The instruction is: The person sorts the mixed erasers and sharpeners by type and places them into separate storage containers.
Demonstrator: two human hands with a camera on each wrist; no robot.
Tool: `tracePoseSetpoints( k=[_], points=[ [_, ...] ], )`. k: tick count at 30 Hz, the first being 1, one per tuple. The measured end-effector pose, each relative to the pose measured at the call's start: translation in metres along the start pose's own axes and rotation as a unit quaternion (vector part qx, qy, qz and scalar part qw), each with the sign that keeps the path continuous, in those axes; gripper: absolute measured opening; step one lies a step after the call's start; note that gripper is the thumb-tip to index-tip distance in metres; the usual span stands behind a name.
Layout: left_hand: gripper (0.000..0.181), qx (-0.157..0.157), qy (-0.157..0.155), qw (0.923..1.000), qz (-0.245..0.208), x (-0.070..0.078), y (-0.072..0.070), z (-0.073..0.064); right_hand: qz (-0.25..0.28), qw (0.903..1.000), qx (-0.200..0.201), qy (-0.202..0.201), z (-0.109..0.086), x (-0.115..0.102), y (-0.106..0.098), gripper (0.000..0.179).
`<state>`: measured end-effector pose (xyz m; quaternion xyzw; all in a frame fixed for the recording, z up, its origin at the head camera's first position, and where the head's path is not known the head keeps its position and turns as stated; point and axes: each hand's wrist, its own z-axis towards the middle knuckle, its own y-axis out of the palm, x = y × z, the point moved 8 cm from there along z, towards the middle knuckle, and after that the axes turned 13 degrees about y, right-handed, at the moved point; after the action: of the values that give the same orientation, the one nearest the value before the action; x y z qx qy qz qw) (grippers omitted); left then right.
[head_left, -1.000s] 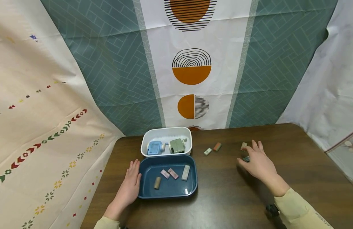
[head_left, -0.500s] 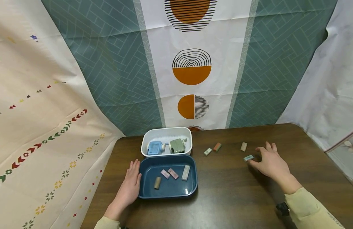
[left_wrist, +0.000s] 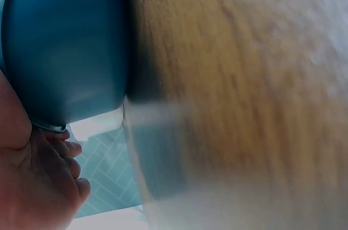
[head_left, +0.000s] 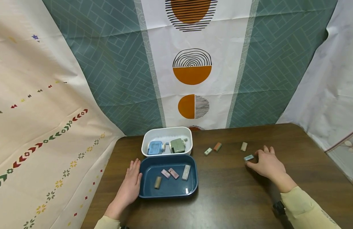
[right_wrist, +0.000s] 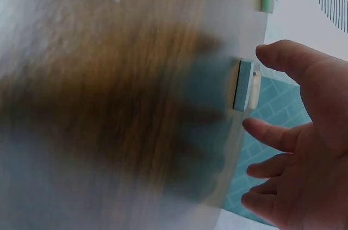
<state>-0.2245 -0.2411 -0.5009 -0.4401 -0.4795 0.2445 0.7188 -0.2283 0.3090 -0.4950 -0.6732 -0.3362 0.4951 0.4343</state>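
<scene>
In the head view my left hand (head_left: 131, 183) lies with straight fingers along the left wall of the dark blue tray (head_left: 176, 190). My right hand (head_left: 266, 163) hovers low at the right of the table, thumb and index finger spread around a small teal rectangular block (head_left: 248, 157). In the right wrist view, the teal block (right_wrist: 243, 85) sits on the table between thumb and index fingertips, with gaps on both sides. A beige block (head_left: 244, 146) lies just behind it. Inside the tray are two pink blocks (head_left: 173, 173), a pale grey one (head_left: 186, 172) and a brown one (head_left: 157, 182).
Behind the tray stands a white bin (head_left: 167, 130) containing a blue toy-like piece (head_left: 155, 148) and a green one (head_left: 177, 145). A green-and-white block (head_left: 208, 151) and an orange-and-green block (head_left: 217, 147) lie right of the bin. Patterned cloth (head_left: 107, 63) hangs along the table's back edge.
My right hand first drew back to the right, uncovering the teal and beige blocks, then came slightly left again toward the teal block. The left hand and tray have stayed put.
</scene>
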Motion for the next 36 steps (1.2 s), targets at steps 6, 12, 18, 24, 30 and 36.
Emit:
tracePoseSetpoints(
  k=[6,12,18,24,30,36],
  points=[
    [0.061,0.0,0.002,0.9999,0.013,0.001,-0.001,0.001,-0.012,0.9997,0.019,0.008,0.003,-0.007,0.004,0.074],
    [0.06,0.006,0.007,0.9998,0.017,0.002,-0.001,0.001,-0.015,0.999,0.042,0.001,0.005,-0.012,0.006,0.066],
    [0.06,0.005,0.003,0.9998,0.018,0.002,-0.001,0.001,-0.019,0.9992,0.036,0.0,0.006,-0.011,0.008,0.055],
    [0.06,0.003,0.0,0.9998,0.019,0.002,-0.002,0.002,-0.014,0.9993,0.034,0.0,0.008,-0.011,0.009,0.047],
    [0.058,0.014,0.009,0.9997,0.018,0.003,-0.002,0.0,-0.006,0.9995,0.029,-0.001,0.009,-0.01,0.01,0.049],
    [0.058,0.017,0.013,0.9996,0.017,0.004,-0.002,0.0,-0.001,0.9999,0.016,0.003,0.01,-0.007,0.013,0.053]
  ],
)
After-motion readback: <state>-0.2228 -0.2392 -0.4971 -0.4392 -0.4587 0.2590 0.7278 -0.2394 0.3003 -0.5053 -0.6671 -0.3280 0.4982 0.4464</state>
